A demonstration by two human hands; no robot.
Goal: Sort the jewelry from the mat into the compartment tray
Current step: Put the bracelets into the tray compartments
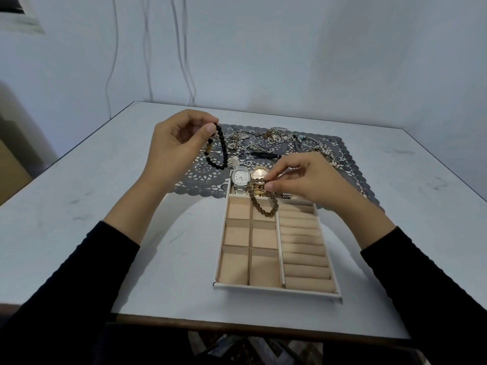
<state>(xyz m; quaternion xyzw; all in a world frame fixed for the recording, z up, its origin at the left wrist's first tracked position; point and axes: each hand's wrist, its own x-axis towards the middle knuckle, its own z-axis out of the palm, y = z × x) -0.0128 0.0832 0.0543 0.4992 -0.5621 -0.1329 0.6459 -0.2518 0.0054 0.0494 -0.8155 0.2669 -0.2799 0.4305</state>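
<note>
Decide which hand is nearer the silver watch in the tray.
Right. The right hand holds a brown bead bracelet just beside the silver watch, over the tray. The left hand is farther, lifting a black bead bracelet above the mat.

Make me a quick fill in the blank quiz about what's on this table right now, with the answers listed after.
1. The left hand holds up a bracelet of ____ beads.
2. The right hand holds a brown bead bracelet over the ____.
3. The number of watches lying in the tray's far compartment is ____.
4. The loose jewelry lies on a grey lace ____.

Answers: black; tray; two; mat
</note>
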